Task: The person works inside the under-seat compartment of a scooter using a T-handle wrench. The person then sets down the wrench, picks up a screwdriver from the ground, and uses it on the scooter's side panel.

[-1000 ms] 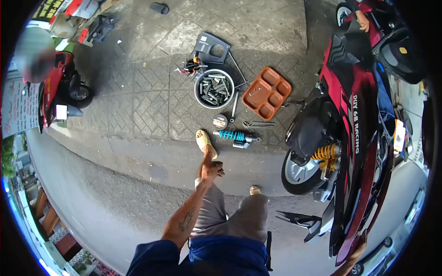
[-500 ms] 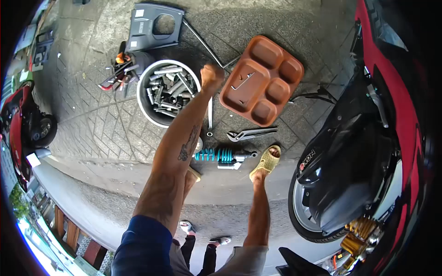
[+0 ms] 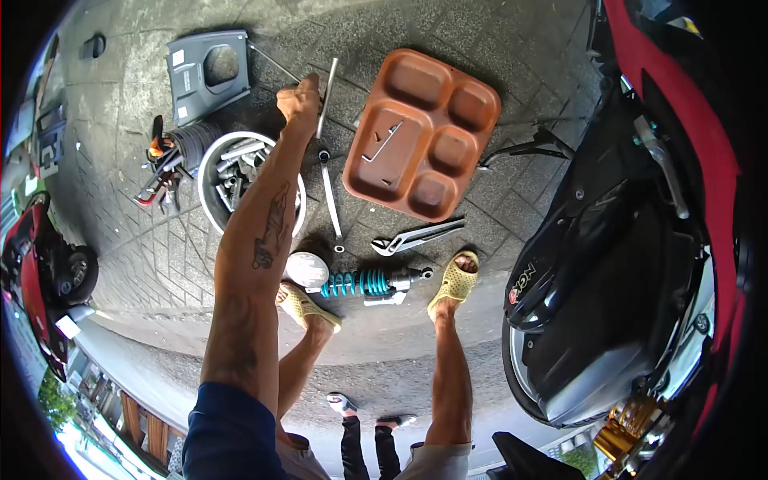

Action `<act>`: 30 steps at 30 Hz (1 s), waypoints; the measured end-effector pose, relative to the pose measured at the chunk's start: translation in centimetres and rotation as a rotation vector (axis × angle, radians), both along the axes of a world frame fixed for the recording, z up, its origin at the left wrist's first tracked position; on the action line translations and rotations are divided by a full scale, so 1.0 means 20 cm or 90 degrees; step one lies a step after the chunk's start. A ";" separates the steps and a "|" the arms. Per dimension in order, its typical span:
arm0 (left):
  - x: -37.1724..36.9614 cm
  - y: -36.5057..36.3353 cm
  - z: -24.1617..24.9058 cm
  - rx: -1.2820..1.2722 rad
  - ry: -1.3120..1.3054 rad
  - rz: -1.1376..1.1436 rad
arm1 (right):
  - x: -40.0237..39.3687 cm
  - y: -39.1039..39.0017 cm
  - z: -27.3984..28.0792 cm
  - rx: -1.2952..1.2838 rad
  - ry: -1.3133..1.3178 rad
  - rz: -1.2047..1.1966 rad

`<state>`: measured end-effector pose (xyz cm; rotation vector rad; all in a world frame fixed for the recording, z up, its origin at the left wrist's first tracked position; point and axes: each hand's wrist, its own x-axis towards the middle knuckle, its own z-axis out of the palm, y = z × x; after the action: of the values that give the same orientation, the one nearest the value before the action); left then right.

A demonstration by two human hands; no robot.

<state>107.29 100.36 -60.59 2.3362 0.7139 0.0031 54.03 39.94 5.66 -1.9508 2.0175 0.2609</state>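
Observation:
My left hand (image 3: 300, 100) reaches out over the far ground, its fingers closed around a T-handle wrench (image 3: 328, 98). The wrench's crossbar stands just right of the fist, and its thin shaft runs up and left towards a grey plastic panel (image 3: 188, 82). Below my forearm is a round white tub (image 3: 210, 196) of sockets and metal tools, partly hidden by the arm. A double-ended ring spanner (image 3: 330, 192) lies on the paving nearer to me. My right hand is out of view.
A brown compartment tray (image 3: 436, 152) holds a hex key and small parts. Near my feet lie water pump pliers (image 3: 418, 236) and a teal-spring shock absorber (image 3: 364, 282). A black and red motorbike (image 3: 616, 288) stands at right. Pliers and other hand tools (image 3: 168, 164) sit at left.
My left hand has moved left and away from me. The T-handle wrench has turned, with its crossbar now raised beside my fist. The whole view has shifted slightly.

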 end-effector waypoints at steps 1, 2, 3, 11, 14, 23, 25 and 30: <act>-0.01 -0.04 0.16 -0.270 0.060 0.048 | -0.03 0.00 0.03 0.008 -0.007 0.003; -0.04 -0.06 0.34 -0.541 0.123 0.091 | -0.05 0.01 0.07 0.013 -0.016 0.007; -0.08 -0.06 0.46 -0.616 0.155 0.102 | -0.09 0.01 0.11 0.021 -0.025 0.012; -1.17 -0.08 1.93 -1.131 0.267 -0.146 | -0.49 -0.08 0.63 0.105 -0.138 0.112; -1.73 0.00 2.29 -1.009 0.497 -0.186 | -0.54 -0.06 0.77 0.121 -0.204 0.167; -2.76 -0.09 3.58 -1.071 0.554 -0.297 | -0.35 0.28 0.89 -0.012 -0.433 0.351; -3.00 -0.33 3.82 -1.126 0.469 -0.194 | -0.42 0.27 0.87 -0.158 -0.516 0.490; -3.72 -1.21 4.38 -1.236 0.323 -0.270 | -1.05 0.32 1.11 0.025 -0.812 0.601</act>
<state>32.79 76.26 26.99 0.5021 0.1199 -0.9964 33.08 46.28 27.86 -2.0102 0.2726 -0.5984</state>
